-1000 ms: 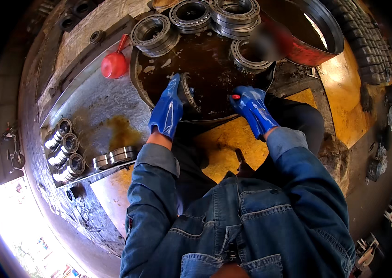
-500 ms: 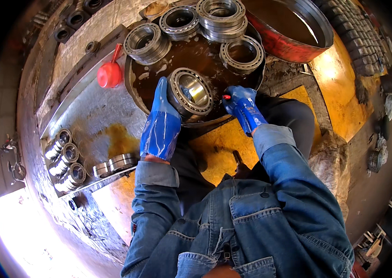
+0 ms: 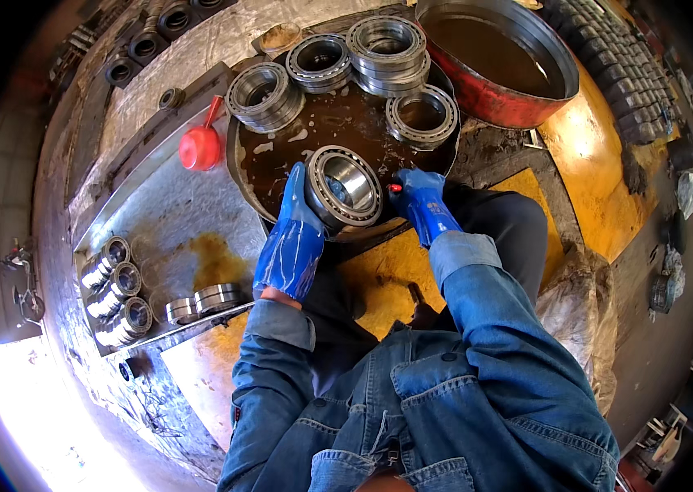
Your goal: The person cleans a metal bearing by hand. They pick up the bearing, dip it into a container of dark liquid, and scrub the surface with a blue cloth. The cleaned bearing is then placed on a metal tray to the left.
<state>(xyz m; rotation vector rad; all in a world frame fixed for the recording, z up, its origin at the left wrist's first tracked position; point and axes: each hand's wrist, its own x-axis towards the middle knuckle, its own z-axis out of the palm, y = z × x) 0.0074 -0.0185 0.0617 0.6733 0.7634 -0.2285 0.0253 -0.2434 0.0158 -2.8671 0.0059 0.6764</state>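
Observation:
A large steel roller bearing (image 3: 332,195) is tilted over the near edge of a round pan (image 3: 234,160) of dark brown liquid. My left hand (image 3: 291,234), in a wet blue glove, grips it by its left side. The bearing's open bore faces up and to the right. Just right of it, my right hand (image 3: 422,203) is a blue-gloved fist, closed round a small thing with a red end (image 3: 396,188); the rest of that thing is hidden in the fingers. My right hand and the bearing are apart.
More bearings (image 3: 318,61) stand in the pan's far side, some stacked. A red drum (image 3: 519,111) of brown liquid is at far right. Left, a metal tray (image 3: 158,221) carries a red dipper (image 3: 200,148), smaller bearings (image 3: 125,279) and steel rings (image 3: 217,297).
The bearing and my left hand sit slightly lower and farther right in view, and the bearing's bore has turned a little. My right fist has come a bit closer to it.

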